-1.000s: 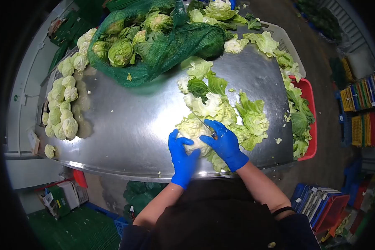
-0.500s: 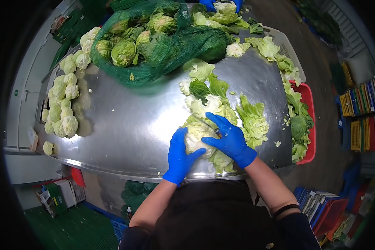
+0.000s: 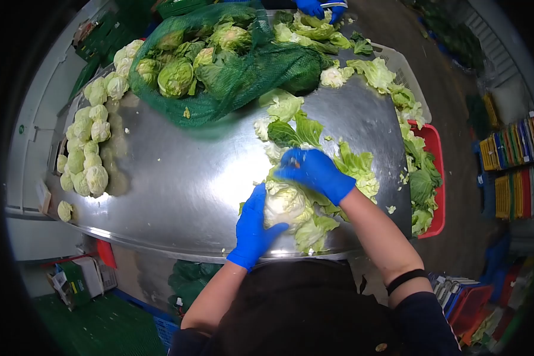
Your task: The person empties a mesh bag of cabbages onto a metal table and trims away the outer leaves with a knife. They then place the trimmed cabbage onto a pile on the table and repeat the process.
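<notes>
A pale, trimmed cabbage head point(image 3: 286, 203) rests on the steel table near its front edge. My left hand point(image 3: 253, 228), in a blue glove, cups its left side, thumb across the front. Just above the head, my gloved right hand point(image 3: 314, 172) is closed and partly blurred. It seems to grip a small knife, mostly hidden by the fingers. Loose outer leaves point(image 3: 315, 232) lie beside and under the head. More torn leaves point(image 3: 357, 169) are heaped to the right, and others point(image 3: 296, 127) lie behind the right hand.
A green net bag point(image 3: 219, 101) of untrimmed cabbages lies at the back. Trimmed heads point(image 3: 95, 148) line the table's left edge. Leaves overhang a red crate point(image 3: 436, 178) and a pale crate point(image 3: 400, 68) at right. Another person's gloved hands point(image 3: 314, 7) work on leaves at the far end.
My right hand has lifted off the cabbage and moved up and left, its fingers now curled. My left hand stays on the head. The other person's hands have shifted, and a metal blade shows there.
</notes>
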A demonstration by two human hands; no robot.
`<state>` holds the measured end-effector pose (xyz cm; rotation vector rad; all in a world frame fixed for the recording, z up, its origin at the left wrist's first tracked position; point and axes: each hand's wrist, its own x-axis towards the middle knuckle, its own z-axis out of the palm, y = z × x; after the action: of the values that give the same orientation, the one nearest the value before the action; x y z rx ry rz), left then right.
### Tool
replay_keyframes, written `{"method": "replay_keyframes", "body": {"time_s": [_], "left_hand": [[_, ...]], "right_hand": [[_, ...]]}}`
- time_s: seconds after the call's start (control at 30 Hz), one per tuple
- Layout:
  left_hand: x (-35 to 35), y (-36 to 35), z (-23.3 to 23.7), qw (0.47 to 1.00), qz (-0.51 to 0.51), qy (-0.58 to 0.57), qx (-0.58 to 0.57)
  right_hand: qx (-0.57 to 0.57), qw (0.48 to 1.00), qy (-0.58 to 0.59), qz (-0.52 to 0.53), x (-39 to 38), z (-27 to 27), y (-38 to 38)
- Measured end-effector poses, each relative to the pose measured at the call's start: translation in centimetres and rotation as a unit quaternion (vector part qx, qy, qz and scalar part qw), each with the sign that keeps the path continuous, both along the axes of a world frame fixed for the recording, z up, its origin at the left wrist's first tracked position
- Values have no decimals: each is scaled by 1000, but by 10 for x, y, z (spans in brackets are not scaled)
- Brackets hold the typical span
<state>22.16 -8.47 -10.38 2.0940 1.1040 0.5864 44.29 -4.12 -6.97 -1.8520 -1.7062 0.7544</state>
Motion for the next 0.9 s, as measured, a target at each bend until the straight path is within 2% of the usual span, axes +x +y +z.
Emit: {"method": "replay_keyframes", "body": {"time_s": [0.07, 0.1, 0.17, 0.23, 0.27, 0.3, 0.33, 0.37, 0.4, 0.43, 0.5, 0.53, 0.6, 0.67, 0.7, 0.73, 0.77, 0.83, 0.9], "left_hand": [[1, 1, 0, 1000, -1, -5, -17], [1, 1, -3, 1000, -3, -5, -21], [1, -4, -3, 999, -17, 3, -27], [3, -10, 9, 998, 21, -20, -57], [2, -13, 5, 999, 19, -10, -31], [2, -13, 6, 999, 12, -10, -28], [2, -15, 7, 999, 31, -16, -10], [1, -19, 7, 998, 54, -22, 7], [0, -21, 4, 998, 55, -24, 7], [1, -23, 0, 998, 56, -13, 22], [6, -23, 2, 998, 52, 1, 34], [11, -22, 4, 996, 49, 32, 60], [23, -16, 14, 993, 43, 68, 85], [37, -9, 21, 983, 130, 128, -5], [35, -6, 17, 983, 129, 130, -5], [29, -2, 9, 987, 136, 87, -16], [23, 1, 5, 988, 143, 45, -25], [8, 0, 10, 987, 141, 44, -59], [-12, -6, 2, 991, 123, -4, -50]], "right_hand": [[-34, 991, 46, 124, -2, -6, -19], [-56, 984, 6, 166, -5, 5, -21], [-74, 987, 34, 141, -6, -7, -10], [-11, 1000, -23, -11, -4, -37, 5], [-4, 997, -31, -74, 2, -48, 11], [-2, 996, -31, -81, 6, -44, 11], [-113, 979, 143, -88, 10, -41, 7], [-221, 920, 310, -88, 13, -37, 3], [-228, 931, 278, -63, 12, -21, -8], [-242, 920, 308, -24, 14, -27, -16], [-253, 914, 318, -27, 10, -18, -28], [-255, 912, 320, -28, 5, -32, -32], [-109, 930, 350, -31, -9, -67, -36], [-112, 942, 315, -35, -17, -47, -35], [-114, 953, 277, -38, -19, -40, -35], [-99, 941, 318, -69, -19, -39, -34], [-205, 869, 434, -119, -9, -33, -31], [-190, 907, 351, -138, 3, -16, -34], [-164, 920, 339, -109, 1, -48, -38]]}}
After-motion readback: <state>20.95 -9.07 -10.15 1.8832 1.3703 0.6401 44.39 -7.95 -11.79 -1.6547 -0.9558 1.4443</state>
